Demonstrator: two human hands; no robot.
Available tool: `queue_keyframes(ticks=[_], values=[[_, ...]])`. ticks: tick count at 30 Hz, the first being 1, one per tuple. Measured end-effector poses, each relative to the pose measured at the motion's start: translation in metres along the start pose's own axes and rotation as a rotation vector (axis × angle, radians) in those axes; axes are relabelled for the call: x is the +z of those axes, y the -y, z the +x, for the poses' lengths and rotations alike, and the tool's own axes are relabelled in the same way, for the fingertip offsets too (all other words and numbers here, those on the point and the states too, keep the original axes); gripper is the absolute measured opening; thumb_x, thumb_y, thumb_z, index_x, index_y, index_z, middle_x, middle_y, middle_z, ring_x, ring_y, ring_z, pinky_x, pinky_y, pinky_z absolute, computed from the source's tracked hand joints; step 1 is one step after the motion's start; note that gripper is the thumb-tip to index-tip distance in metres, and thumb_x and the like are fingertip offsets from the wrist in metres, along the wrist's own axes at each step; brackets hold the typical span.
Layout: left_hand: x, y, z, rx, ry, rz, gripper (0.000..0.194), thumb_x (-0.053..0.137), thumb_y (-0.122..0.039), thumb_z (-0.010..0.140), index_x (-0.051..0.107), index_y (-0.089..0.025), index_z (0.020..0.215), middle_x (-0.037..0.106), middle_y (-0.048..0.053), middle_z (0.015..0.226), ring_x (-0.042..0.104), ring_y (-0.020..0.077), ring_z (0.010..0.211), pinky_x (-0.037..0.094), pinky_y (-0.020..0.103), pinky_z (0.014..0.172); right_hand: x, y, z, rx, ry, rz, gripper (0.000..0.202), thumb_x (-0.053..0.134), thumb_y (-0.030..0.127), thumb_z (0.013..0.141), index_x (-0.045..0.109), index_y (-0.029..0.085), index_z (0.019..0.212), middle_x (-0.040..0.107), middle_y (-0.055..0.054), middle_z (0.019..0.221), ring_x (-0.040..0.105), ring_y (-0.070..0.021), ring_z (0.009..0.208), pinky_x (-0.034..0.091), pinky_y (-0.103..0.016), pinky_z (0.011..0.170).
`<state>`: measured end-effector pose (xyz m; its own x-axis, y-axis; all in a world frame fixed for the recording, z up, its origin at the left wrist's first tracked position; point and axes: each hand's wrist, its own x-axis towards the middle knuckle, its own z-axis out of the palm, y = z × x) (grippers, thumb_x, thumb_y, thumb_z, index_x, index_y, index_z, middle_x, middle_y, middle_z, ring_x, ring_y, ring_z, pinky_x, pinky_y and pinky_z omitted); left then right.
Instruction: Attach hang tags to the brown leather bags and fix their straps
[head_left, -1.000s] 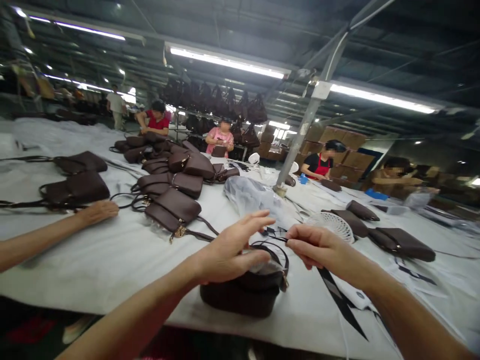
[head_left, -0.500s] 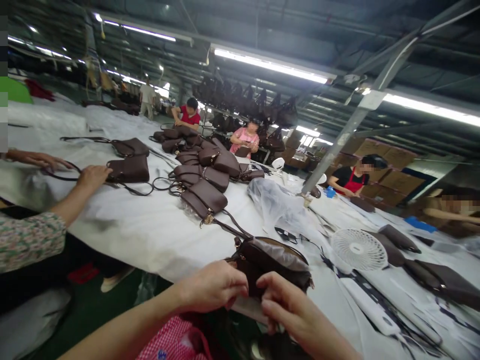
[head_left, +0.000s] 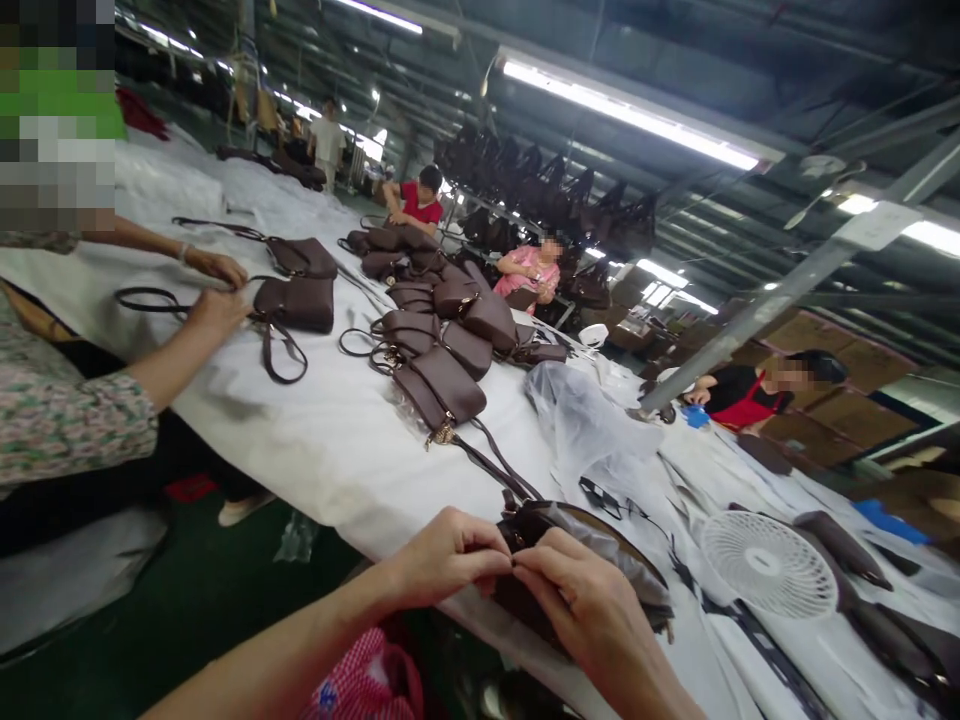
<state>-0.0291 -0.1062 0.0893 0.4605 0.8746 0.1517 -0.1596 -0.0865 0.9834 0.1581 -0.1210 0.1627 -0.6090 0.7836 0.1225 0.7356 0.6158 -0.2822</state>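
A dark brown handbag [head_left: 637, 570] lies open at the table's near edge, with pale lining or wrapping showing in its mouth. My left hand [head_left: 457, 555] is closed in a pinch at the bag's left end. Fingertip to fingertip with it, my right hand [head_left: 577, 590] pinches too, in front of the bag and hiding part of it. Something tiny and dark shows between the fingertips, too small to name. The bag's straps [head_left: 495, 455] stretch away toward another brown bag [head_left: 439, 388] with a gold-coloured charm.
A pile of brown bags [head_left: 472, 310] covers the table's middle. Clear plastic [head_left: 592, 420] and a white fan [head_left: 769, 565] lie to the right. At left, a co-worker's hands [head_left: 217, 290] handle a bag strap. More people work beyond, near a slanted metal post [head_left: 750, 320].
My hands have come together, and their fingertips now meet at the bag's left end. The view has shifted, and the co-worker's hands at left have drawn closer together.
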Motion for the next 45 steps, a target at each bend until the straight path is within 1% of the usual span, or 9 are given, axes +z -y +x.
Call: queue_keyframes(ticks=[3,6,10,16,27,31,33,36,45], values=[[-0.007,0.017,0.014,0.036,-0.136,0.000,0.024,0.053,-0.028,0.085,0.071,-0.012,0.082,0.066,0.004,0.073,0.060,0.0151,0.072,0.046,0.024,0.070,-0.010,-0.010,0.016,0.009,-0.012,-0.202,0.028,0.045,0.030,0.096,0.068,0.023,0.082,0.060,-0.001,0.077,0.060,-0.0117,0.065,0.040,-0.022,0.059],[-0.011,0.036,0.027,0.053,-0.270,0.243,0.023,0.052,-0.024,0.084,0.073,-0.015,0.082,0.067,0.005,0.083,0.060,0.0173,0.082,0.045,0.027,0.078,-0.019,-0.016,0.034,0.059,0.026,-0.391,0.028,0.045,0.029,0.096,0.069,0.022,0.083,0.061,-0.001,0.076,0.061,-0.0124,0.064,0.036,-0.023,0.058],[-0.004,0.052,0.037,0.071,-0.320,0.350,0.021,0.054,-0.020,0.082,0.074,-0.018,0.086,0.068,0.005,0.085,0.059,0.0190,0.087,0.044,0.029,0.083,-0.025,-0.016,0.058,0.087,0.177,-0.596,0.032,0.043,0.026,0.096,0.069,0.022,0.078,0.063,-0.002,0.076,0.061,-0.0126,0.061,0.027,-0.025,0.051],[0.008,0.051,0.042,0.134,-0.408,0.253,0.016,0.056,-0.014,0.079,0.071,-0.018,0.075,0.067,0.004,0.080,0.059,0.0186,0.085,0.044,0.029,0.083,-0.027,-0.009,0.087,0.080,0.429,-0.727,0.028,0.047,0.020,0.093,0.070,0.022,0.078,0.067,-0.003,0.081,0.061,-0.0109,0.060,0.019,-0.027,0.049],[0.020,0.064,0.062,-0.052,-0.462,-0.259,0.019,0.058,-0.013,0.069,0.073,-0.014,0.082,0.068,0.005,0.084,0.062,0.0170,0.079,0.050,0.028,0.073,-0.028,-0.022,0.102,0.027,0.469,-0.741,0.027,0.046,0.017,0.092,0.072,0.017,0.084,0.070,-0.009,0.084,0.069,-0.0176,0.072,0.032,-0.024,0.050],[0.024,0.065,0.066,-0.150,-0.455,-0.388,0.018,0.059,-0.016,0.066,0.069,-0.013,0.081,0.063,-0.001,0.064,0.058,0.0118,0.060,0.045,0.022,0.056,-0.030,-0.025,0.104,0.034,0.440,-0.755,0.028,0.045,0.018,0.092,0.072,0.017,0.083,0.070,-0.009,0.084,0.070,-0.0201,0.072,0.036,-0.025,0.052],[0.025,0.064,0.068,-0.202,-0.449,-0.417,0.019,0.059,-0.020,0.065,0.064,-0.014,0.083,0.056,-0.005,0.056,0.052,0.0089,0.046,0.037,0.018,0.043,-0.030,-0.025,0.105,0.031,0.439,-0.762,0.028,0.044,0.017,0.092,0.072,0.016,0.084,0.070,-0.010,0.083,0.071,-0.0216,0.072,0.037,-0.025,0.052],[0.026,0.063,0.069,-0.215,-0.426,-0.434,0.021,0.059,-0.023,0.064,0.057,-0.016,0.083,0.060,-0.003,0.069,0.054,0.0077,0.041,0.029,0.016,0.034,-0.027,-0.022,0.108,0.018,0.471,-0.771,0.027,0.046,0.013,0.089,0.072,0.015,0.085,0.071,-0.013,0.083,0.072,-0.0249,0.074,0.041,-0.026,0.054],[0.022,0.058,0.068,-0.139,-0.394,-0.369,0.022,0.057,-0.023,0.067,0.050,-0.018,0.087,0.056,-0.003,0.084,0.057,0.0063,0.043,0.028,0.014,0.030,-0.022,-0.022,0.127,0.026,0.581,-0.793,0.024,0.050,0.012,0.087,0.074,0.013,0.090,0.073,-0.017,0.091,0.072,-0.0240,0.084,0.048,-0.024,0.065]])
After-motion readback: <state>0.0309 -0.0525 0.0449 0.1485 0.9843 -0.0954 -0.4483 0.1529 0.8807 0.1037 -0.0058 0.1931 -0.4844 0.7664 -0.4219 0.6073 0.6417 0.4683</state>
